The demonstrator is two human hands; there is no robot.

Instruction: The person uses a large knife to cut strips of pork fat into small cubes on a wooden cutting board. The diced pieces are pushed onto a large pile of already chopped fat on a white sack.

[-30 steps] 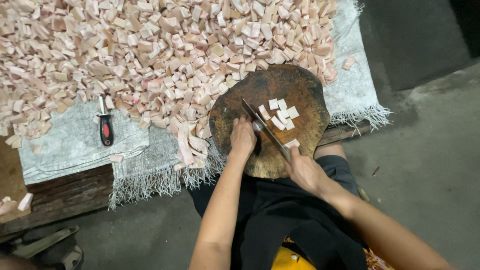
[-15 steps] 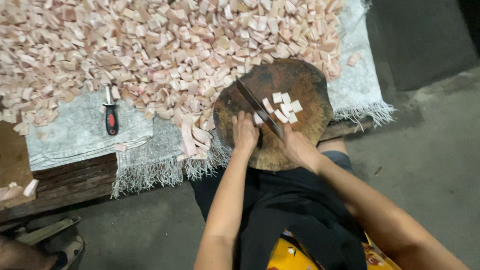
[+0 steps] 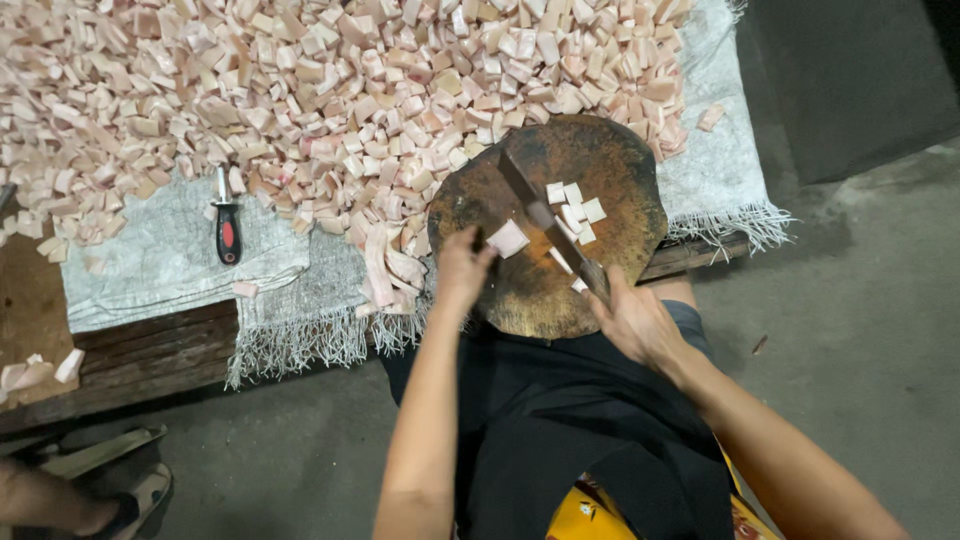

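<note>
Gripping the cleaver [image 3: 545, 222] handle tight in your right hand [image 3: 632, 322], your left hand [image 3: 462, 268] pinches 1 pale piece [image 3: 507, 239] steady on the round block [image 3: 610, 170], fingers clear of the blade.

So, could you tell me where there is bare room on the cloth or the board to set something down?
Free: the grey cloth beside the small red-handled knife, below the heap, and the round board's far rim. Crowded: the heap of pale cut pieces, and mid-board, where the left hand holds a piece by the cleaver in the right hand.
</note>
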